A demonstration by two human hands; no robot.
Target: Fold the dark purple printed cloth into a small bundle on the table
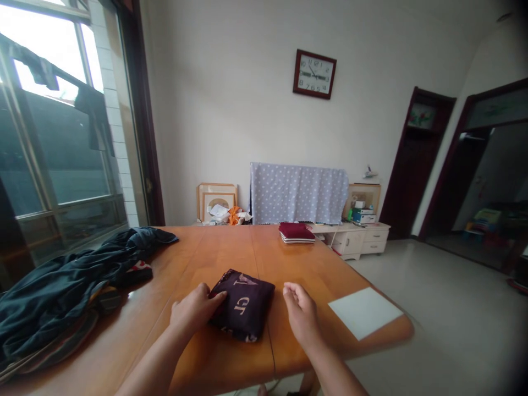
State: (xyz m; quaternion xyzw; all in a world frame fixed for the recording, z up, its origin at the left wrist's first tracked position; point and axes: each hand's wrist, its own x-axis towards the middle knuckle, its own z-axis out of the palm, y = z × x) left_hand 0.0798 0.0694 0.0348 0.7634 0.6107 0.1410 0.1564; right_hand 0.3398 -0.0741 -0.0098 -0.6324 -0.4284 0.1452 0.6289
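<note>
A dark purple folded garment [243, 305] with pale printed letters lies on the wooden table in front of me. My left hand [196, 308] grips its left edge, thumb on top and the other fingers hidden at the side. To the right of the bundle, a small gap away, my right hand [300, 313] hovers with its fingers curled in and nothing visible in them. Farther back on the table sits a small folded stack of maroon and striped cloth [296, 233]. Crumpled dark clothes [82, 280] are heaped along the table's left side.
A pale flat sheet [365, 312] rests at the right end of the wooden table [214, 247]. Beyond the table are a dotted blue cloth cover [299, 192], a low white cabinet [363, 242] and framed pictures [216, 198]. A window [58, 121] is at left.
</note>
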